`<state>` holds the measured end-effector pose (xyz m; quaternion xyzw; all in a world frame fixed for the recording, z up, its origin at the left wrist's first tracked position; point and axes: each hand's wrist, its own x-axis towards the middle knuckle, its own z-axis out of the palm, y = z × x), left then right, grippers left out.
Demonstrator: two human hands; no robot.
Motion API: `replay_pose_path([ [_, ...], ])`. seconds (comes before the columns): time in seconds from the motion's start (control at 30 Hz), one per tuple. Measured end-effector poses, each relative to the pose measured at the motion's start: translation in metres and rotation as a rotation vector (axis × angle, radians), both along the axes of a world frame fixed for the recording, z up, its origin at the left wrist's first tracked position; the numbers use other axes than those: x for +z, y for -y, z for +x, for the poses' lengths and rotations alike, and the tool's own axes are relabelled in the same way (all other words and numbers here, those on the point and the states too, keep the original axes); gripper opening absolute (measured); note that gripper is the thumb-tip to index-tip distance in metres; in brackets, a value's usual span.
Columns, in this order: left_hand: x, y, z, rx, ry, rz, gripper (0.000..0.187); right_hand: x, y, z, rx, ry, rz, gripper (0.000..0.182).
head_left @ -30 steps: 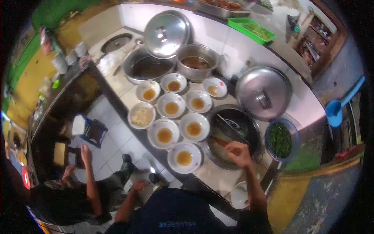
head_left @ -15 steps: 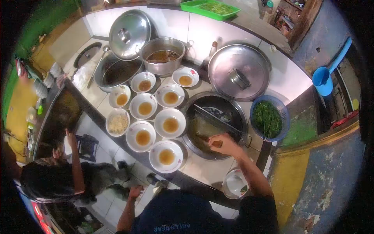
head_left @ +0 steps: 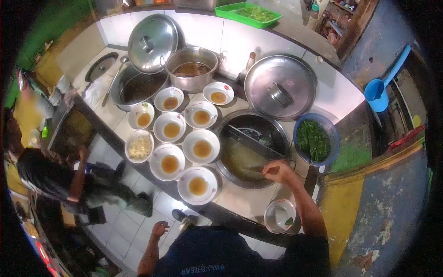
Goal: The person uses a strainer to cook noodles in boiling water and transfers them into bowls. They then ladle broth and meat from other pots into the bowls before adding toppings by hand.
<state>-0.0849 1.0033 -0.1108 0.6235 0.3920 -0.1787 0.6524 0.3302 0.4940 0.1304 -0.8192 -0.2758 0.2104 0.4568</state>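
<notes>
My right hand (head_left: 278,171) is closed over the near right rim of a large divided pot (head_left: 240,159) of cloudy liquid; its fingers grip something I cannot make out that reaches toward the liquid. Low down, my left hand (head_left: 160,228) hangs beside my body with fingers curled; whether it holds anything is unclear. Several white bowls with brown liquid stand left of the pot, the nearest bowl (head_left: 197,185) close to the counter's front edge. Another bowl (head_left: 139,146) holds pale shreds. Below my right hand sits a bowl (head_left: 279,216) with a green leaf piece.
A blue basket (head_left: 317,139) of greens stands right of the pot. Behind are a large lid (head_left: 280,87), a steel pot (head_left: 192,69), a dark-filled pot (head_left: 138,87) and another lid (head_left: 152,43). A co-worker (head_left: 50,175) is at the left. A green tray (head_left: 248,14) lies at the back.
My right hand has moved right, toward the pot's rim. My left hand has shifted only slightly. The co-worker has moved left and turned.
</notes>
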Motion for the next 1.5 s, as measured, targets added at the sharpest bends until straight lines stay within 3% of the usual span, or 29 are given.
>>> replay_pose_path([
  [0.13,0.021,0.001,-0.005,0.006,-0.111,0.053,0.03,0.006,-0.001,0.005,-0.066,-0.016,-0.155,0.014],
  [0.23,0.026,-0.001,-0.006,0.009,-0.119,0.061,0.033,0.024,-0.016,0.004,-0.092,0.086,-0.212,0.019],
  [0.33,0.019,-0.009,-0.01,-0.033,-0.06,0.064,0.041,0.002,-0.029,0.011,-0.211,0.241,-0.159,0.021],
  [0.43,0.013,-0.017,-0.011,-0.049,-0.008,0.072,0.039,-0.013,-0.034,0.027,-0.489,0.522,-0.491,0.023],
  [0.53,0.028,-0.014,-0.011,-0.016,0.014,0.083,0.036,0.002,-0.016,0.046,-0.444,0.396,-0.539,0.028],
  [0.63,0.04,-0.008,-0.014,0.055,0.013,0.066,0.034,-0.007,-0.01,0.059,-0.722,-0.135,-0.163,0.032],
  [0.73,0.03,-0.011,-0.027,0.091,-0.021,0.015,0.035,-0.02,-0.012,0.06,-0.813,-0.317,0.105,0.031],
  [0.83,0.016,-0.015,-0.036,0.089,-0.116,0.035,0.038,-0.017,-0.03,0.041,-0.96,-0.293,0.215,0.027],
  [0.93,-0.036,-0.042,-0.064,0.1,0.094,-0.258,0.036,-0.036,-0.035,0.037,-1.014,-0.253,0.196,0.025],
  [1.03,-0.02,-0.03,-0.053,0.06,-0.002,-0.047,0.037,-0.065,-0.043,0.034,-1.106,-0.238,0.264,0.025],
  [1.23,-0.005,-0.026,-0.021,0.008,-0.066,0.003,0.037,-0.085,-0.076,0.01,-1.275,-0.285,0.452,0.037],
  [1.3,-0.006,-0.03,-0.018,0.0,0.056,-0.044,0.036,-0.074,-0.083,-0.003,-1.297,-0.375,0.46,0.043],
  [1.33,-0.013,-0.033,-0.017,-0.004,0.117,-0.069,0.036,-0.071,-0.089,-0.01,-1.353,-0.355,0.554,0.036],
  [1.43,-0.022,-0.04,-0.005,-0.023,-0.039,-0.072,0.035,-0.073,-0.096,-0.03,-1.433,-0.357,0.77,0.027],
  [1.5,-0.004,-0.031,0.006,-0.003,-0.099,-0.002,0.036,-0.079,-0.086,-0.045,-1.383,-0.46,0.82,0.037],
])
